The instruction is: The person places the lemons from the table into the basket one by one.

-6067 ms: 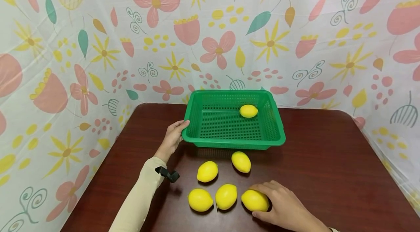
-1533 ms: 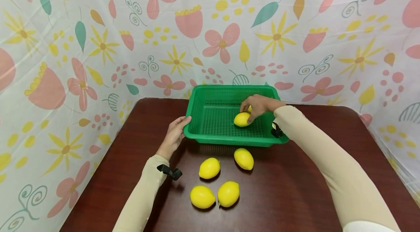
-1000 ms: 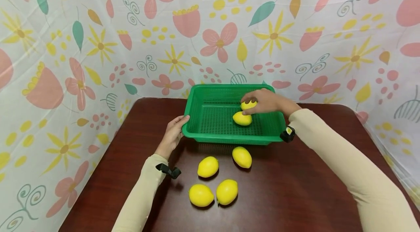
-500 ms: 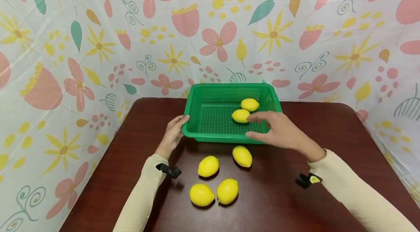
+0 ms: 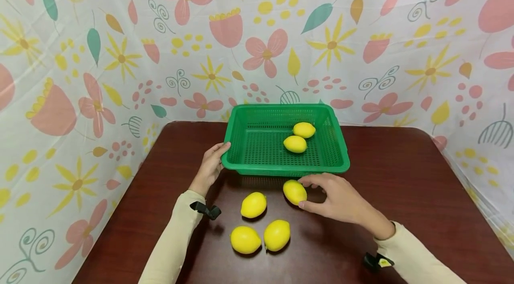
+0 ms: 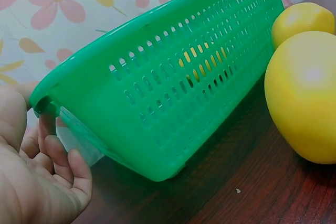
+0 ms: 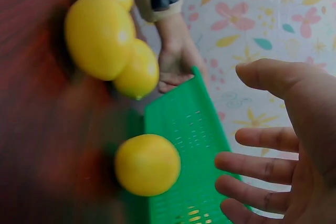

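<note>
Near the back edge of the counter (image 5: 393,163), our left hand (image 5: 210,165) grips the basket (image 5: 261,169); our right hand (image 5: 341,197) is spread beside a lemon (image 5: 294,192).

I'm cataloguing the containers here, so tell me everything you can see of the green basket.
The basket is green, looks like plastic, and is rectangular and open-topped, with a smooth flared rim, slotted sides and a perforated floor. It sits upright on the brown table, one long side facing the person, before a flowered sheet. Two lemons lie inside, right of its middle. The left hand grips the rim near the front left corner.
</note>
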A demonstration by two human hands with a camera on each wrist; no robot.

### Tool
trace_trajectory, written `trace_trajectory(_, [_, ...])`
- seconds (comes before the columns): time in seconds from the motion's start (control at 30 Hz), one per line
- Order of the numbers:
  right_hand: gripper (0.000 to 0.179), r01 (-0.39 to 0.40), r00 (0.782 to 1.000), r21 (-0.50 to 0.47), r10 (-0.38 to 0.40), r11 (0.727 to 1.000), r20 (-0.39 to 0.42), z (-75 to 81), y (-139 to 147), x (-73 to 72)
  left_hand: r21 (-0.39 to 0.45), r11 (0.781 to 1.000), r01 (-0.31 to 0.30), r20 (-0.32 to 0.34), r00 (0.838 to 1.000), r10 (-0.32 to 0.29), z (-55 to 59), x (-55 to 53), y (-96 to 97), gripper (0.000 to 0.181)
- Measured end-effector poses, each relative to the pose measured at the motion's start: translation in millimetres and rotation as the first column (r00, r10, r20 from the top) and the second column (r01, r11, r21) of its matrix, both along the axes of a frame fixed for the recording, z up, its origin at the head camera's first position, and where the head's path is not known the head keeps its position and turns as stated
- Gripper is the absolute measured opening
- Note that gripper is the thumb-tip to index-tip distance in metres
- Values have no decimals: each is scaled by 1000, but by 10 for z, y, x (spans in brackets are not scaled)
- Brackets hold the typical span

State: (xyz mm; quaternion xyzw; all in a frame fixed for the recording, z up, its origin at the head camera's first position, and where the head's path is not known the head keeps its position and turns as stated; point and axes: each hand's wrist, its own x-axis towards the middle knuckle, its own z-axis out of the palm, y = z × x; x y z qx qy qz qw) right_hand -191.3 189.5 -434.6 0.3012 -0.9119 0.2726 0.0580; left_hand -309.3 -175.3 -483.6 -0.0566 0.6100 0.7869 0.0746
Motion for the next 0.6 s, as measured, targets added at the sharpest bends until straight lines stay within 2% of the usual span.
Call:
trace_trajectory(0.17, [55, 47, 999, 38, -47, 998, -18, -170, -46, 17, 4, 1000, 1, -6, 1000, -1, 0, -2, -9, 44])
trace_trajectory(0.3, [56, 90, 994, 96, -83, 991, -72, -275, -98, 27, 4, 1000, 4, -4, 1000, -4, -9, -2, -2, 42])
trace_trajectory(0.6, [59, 155, 980, 151, -132, 976, -149, -414, -188, -49, 8, 1000, 1, -14, 1000, -1, -17, 1, 20, 37])
